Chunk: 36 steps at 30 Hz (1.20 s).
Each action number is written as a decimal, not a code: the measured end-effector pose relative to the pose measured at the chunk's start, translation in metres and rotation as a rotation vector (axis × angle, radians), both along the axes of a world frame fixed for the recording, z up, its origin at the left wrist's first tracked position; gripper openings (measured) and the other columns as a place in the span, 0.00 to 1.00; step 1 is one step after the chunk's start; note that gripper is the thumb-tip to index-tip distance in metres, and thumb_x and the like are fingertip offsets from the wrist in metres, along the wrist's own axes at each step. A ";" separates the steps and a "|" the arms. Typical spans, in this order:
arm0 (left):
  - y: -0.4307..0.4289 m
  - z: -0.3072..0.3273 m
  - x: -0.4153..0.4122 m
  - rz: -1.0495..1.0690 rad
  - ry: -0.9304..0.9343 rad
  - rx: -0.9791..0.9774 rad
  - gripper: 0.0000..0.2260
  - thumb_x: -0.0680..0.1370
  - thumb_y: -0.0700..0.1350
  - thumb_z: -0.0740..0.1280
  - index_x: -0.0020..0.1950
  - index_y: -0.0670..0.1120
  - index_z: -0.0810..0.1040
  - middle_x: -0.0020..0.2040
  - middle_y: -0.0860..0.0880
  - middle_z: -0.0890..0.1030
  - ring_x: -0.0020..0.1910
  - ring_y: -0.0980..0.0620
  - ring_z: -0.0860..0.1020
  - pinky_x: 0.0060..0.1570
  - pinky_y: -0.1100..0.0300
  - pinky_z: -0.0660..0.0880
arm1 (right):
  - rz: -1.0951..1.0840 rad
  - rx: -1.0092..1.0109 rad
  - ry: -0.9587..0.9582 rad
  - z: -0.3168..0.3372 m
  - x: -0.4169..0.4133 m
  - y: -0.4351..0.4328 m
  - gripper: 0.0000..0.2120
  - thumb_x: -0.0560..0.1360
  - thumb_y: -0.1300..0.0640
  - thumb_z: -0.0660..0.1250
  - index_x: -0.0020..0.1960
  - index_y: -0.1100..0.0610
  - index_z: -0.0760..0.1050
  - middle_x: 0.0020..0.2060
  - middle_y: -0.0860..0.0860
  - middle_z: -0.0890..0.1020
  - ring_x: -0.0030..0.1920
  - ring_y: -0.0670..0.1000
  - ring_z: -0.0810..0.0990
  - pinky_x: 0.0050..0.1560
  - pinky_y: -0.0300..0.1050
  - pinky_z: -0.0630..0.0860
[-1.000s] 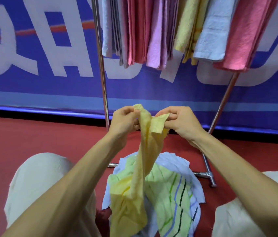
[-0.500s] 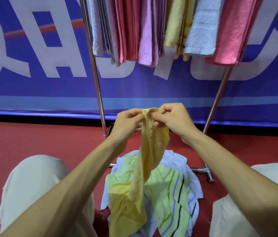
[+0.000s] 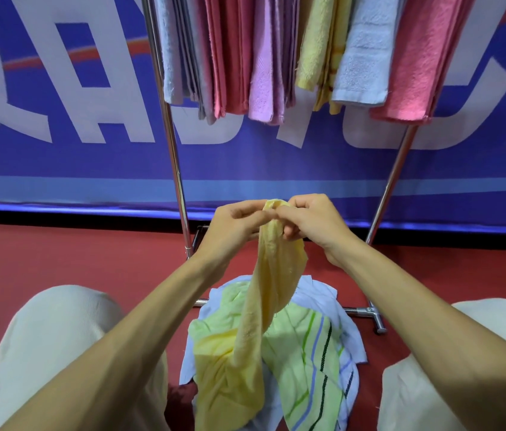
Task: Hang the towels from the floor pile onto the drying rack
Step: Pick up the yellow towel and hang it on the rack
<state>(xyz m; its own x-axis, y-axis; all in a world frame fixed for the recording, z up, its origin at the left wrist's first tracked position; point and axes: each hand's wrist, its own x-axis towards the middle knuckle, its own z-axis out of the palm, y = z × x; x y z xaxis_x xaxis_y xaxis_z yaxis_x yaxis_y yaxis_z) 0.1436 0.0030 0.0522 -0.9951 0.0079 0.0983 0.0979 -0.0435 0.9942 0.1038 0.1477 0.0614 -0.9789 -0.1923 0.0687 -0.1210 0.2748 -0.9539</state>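
- Pinching the top edge of a soft pale-yellow cotton towel (image 3: 276, 275), the left hand (image 3: 236, 227) and the right hand (image 3: 310, 222) are seen close together, almost touching, each with thumb and curled fingers closed on the cloth.
- No more of the edge is shown than a small fold standing up between the two grips.
- From the hands the yellow towel hangs down and toward the person in a narrow, bunched strip. Its long axis is near vertical, and its lower end is draped on the floor pile.
- The pile is made up of a light-green towel with green, blue and black stripes (image 3: 307, 353) lying over a crumpled white cloth (image 3: 317, 293). It sits on the red floor (image 3: 90, 259) between knees in cream trousers (image 3: 59, 337).
- The chrome tube drying rack (image 3: 172, 150) stands just beyond the pile, in front of a blue banner with white lettering (image 3: 59, 119).
- The rack's rail is cut off above the view, and only the packed ends of hung towels are shown, among them a pink terry towel (image 3: 416, 57).
- The coming move is judged to turn on this: the rail lies up and ahead of both hands, about equally near each, so the edge must probably be spread sideways and then lifted.
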 end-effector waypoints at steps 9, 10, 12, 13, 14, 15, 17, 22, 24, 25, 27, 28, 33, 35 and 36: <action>-0.006 -0.002 -0.006 0.170 0.128 -0.042 0.06 0.79 0.42 0.66 0.48 0.43 0.83 0.42 0.47 0.85 0.42 0.53 0.82 0.44 0.58 0.78 | 0.124 0.032 -0.025 0.004 -0.002 0.004 0.10 0.74 0.56 0.71 0.38 0.60 0.77 0.27 0.49 0.76 0.29 0.47 0.76 0.38 0.39 0.75; -0.008 -0.001 -0.007 0.203 0.124 -0.032 0.06 0.79 0.42 0.66 0.47 0.45 0.83 0.42 0.48 0.85 0.42 0.52 0.82 0.45 0.56 0.78 | 0.119 0.067 -0.011 0.003 -0.004 0.005 0.11 0.74 0.55 0.72 0.37 0.59 0.77 0.27 0.49 0.76 0.30 0.48 0.75 0.39 0.41 0.74; -0.013 0.001 -0.010 0.301 0.116 -0.024 0.07 0.80 0.43 0.66 0.45 0.47 0.83 0.41 0.50 0.84 0.42 0.53 0.81 0.46 0.56 0.78 | 0.092 0.183 0.033 0.001 -0.008 0.007 0.13 0.73 0.50 0.72 0.36 0.59 0.78 0.28 0.48 0.76 0.32 0.47 0.73 0.41 0.44 0.72; -0.016 0.002 -0.012 0.353 0.109 -0.004 0.08 0.80 0.44 0.65 0.44 0.47 0.82 0.41 0.50 0.84 0.42 0.53 0.80 0.46 0.56 0.77 | 0.074 0.271 0.064 0.000 -0.009 0.009 0.15 0.72 0.48 0.71 0.35 0.58 0.78 0.28 0.48 0.76 0.32 0.47 0.72 0.40 0.44 0.71; -0.019 0.004 -0.013 0.401 0.095 0.038 0.08 0.80 0.44 0.65 0.44 0.47 0.82 0.41 0.49 0.82 0.42 0.52 0.79 0.45 0.57 0.76 | 0.058 0.382 0.105 -0.001 -0.010 0.012 0.16 0.73 0.47 0.70 0.33 0.57 0.77 0.28 0.48 0.76 0.32 0.47 0.71 0.38 0.44 0.70; -0.023 0.006 -0.014 0.447 0.072 0.099 0.09 0.81 0.44 0.64 0.44 0.46 0.81 0.41 0.48 0.80 0.42 0.51 0.77 0.43 0.58 0.75 | 0.042 0.497 0.155 -0.001 -0.010 0.014 0.17 0.73 0.46 0.69 0.32 0.57 0.76 0.27 0.48 0.74 0.31 0.47 0.70 0.36 0.44 0.68; -0.032 0.010 -0.016 0.523 0.019 0.241 0.09 0.81 0.44 0.62 0.44 0.44 0.78 0.40 0.46 0.77 0.40 0.50 0.74 0.38 0.60 0.72 | 0.038 0.641 0.242 -0.001 -0.009 0.017 0.18 0.73 0.45 0.69 0.30 0.55 0.73 0.26 0.48 0.71 0.30 0.47 0.68 0.34 0.45 0.65; -0.037 0.012 -0.016 0.595 -0.015 0.391 0.09 0.81 0.44 0.63 0.42 0.43 0.77 0.43 0.44 0.73 0.43 0.47 0.71 0.45 0.54 0.69 | 0.068 0.631 0.274 -0.003 -0.013 0.017 0.18 0.75 0.43 0.68 0.35 0.56 0.76 0.32 0.47 0.77 0.37 0.46 0.74 0.39 0.44 0.70; -0.037 0.012 -0.015 0.629 -0.021 0.407 0.10 0.80 0.43 0.64 0.41 0.44 0.78 0.43 0.44 0.74 0.43 0.47 0.72 0.44 0.53 0.70 | 0.048 0.554 0.257 -0.003 -0.014 0.017 0.17 0.75 0.43 0.68 0.35 0.55 0.78 0.31 0.45 0.77 0.36 0.44 0.73 0.38 0.41 0.68; -0.037 0.013 -0.015 0.636 -0.022 0.408 0.09 0.80 0.44 0.65 0.41 0.44 0.79 0.43 0.44 0.75 0.43 0.47 0.73 0.44 0.54 0.71 | 0.025 0.495 0.253 -0.003 -0.014 0.017 0.16 0.75 0.44 0.68 0.36 0.55 0.78 0.30 0.45 0.78 0.35 0.44 0.73 0.37 0.40 0.68; -0.038 0.014 -0.015 0.602 -0.017 0.435 0.08 0.80 0.44 0.65 0.43 0.43 0.80 0.42 0.45 0.79 0.41 0.48 0.77 0.41 0.57 0.75 | -0.044 0.345 0.264 -0.004 -0.017 0.017 0.13 0.74 0.47 0.71 0.37 0.55 0.79 0.33 0.49 0.82 0.37 0.48 0.77 0.41 0.43 0.71; -0.037 0.014 -0.015 0.571 -0.026 0.462 0.08 0.80 0.43 0.65 0.44 0.42 0.80 0.40 0.46 0.80 0.38 0.50 0.78 0.38 0.60 0.76 | -0.081 0.260 0.273 -0.005 -0.019 0.018 0.10 0.74 0.49 0.72 0.38 0.54 0.80 0.34 0.51 0.83 0.38 0.50 0.80 0.44 0.45 0.74; -0.041 0.012 -0.009 0.560 0.033 0.283 0.08 0.78 0.46 0.69 0.48 0.42 0.81 0.38 0.49 0.80 0.35 0.54 0.77 0.35 0.63 0.76 | -0.146 0.002 0.266 -0.005 -0.022 0.023 0.06 0.72 0.59 0.74 0.43 0.51 0.78 0.36 0.56 0.85 0.40 0.55 0.83 0.49 0.50 0.78; -0.045 0.013 -0.005 0.598 0.090 0.174 0.07 0.76 0.45 0.71 0.50 0.42 0.82 0.39 0.50 0.81 0.37 0.58 0.78 0.43 0.64 0.77 | -0.147 0.020 0.278 -0.004 -0.020 0.025 0.08 0.72 0.59 0.74 0.48 0.51 0.79 0.35 0.55 0.84 0.39 0.53 0.82 0.49 0.46 0.77; -0.046 0.014 -0.002 0.605 0.108 0.144 0.07 0.76 0.44 0.71 0.50 0.42 0.82 0.40 0.50 0.82 0.37 0.59 0.79 0.44 0.65 0.77 | -0.147 0.061 0.290 -0.004 -0.018 0.026 0.08 0.71 0.59 0.74 0.49 0.51 0.81 0.35 0.53 0.84 0.38 0.50 0.81 0.48 0.43 0.76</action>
